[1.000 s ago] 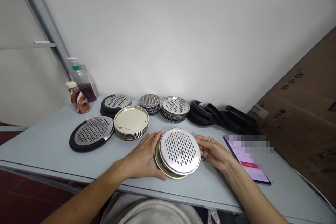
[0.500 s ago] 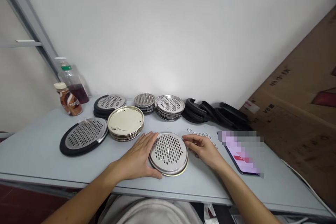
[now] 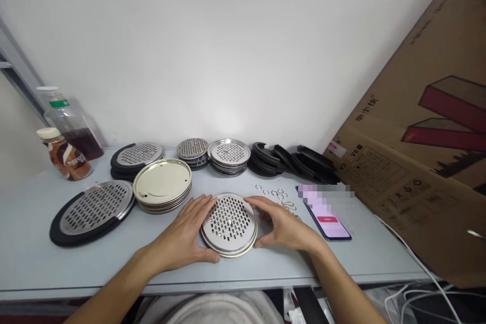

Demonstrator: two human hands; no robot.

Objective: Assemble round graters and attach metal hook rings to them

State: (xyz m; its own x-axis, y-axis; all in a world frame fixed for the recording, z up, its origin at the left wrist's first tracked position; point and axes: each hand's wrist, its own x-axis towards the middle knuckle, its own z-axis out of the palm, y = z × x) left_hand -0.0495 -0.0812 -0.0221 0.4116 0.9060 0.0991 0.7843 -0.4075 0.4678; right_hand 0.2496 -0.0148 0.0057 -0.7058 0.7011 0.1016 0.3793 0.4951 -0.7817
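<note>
A cardboard box (image 3: 425, 162) leans at the right of the grey worktop (image 3: 38, 263). On the worktop lie a black-rimmed grille (image 3: 91, 210), a stack of gold lids (image 3: 162, 184), black rings (image 3: 292, 160) and a phone (image 3: 326, 215). At the near edge, the perforated disc (image 3: 229, 223) sits on a gold lid. The left hand (image 3: 186, 235) and right hand (image 3: 283, 225) lie spread and flat, cupping its rim on either side.

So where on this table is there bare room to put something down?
Bare table shows along the near left edge, in front of the black-rimmed grille, and near right, below the phone. The back row is crowded: disc stacks, black rings, small rings. Both hands, left hand and right hand, flank the perforated disc.
</note>
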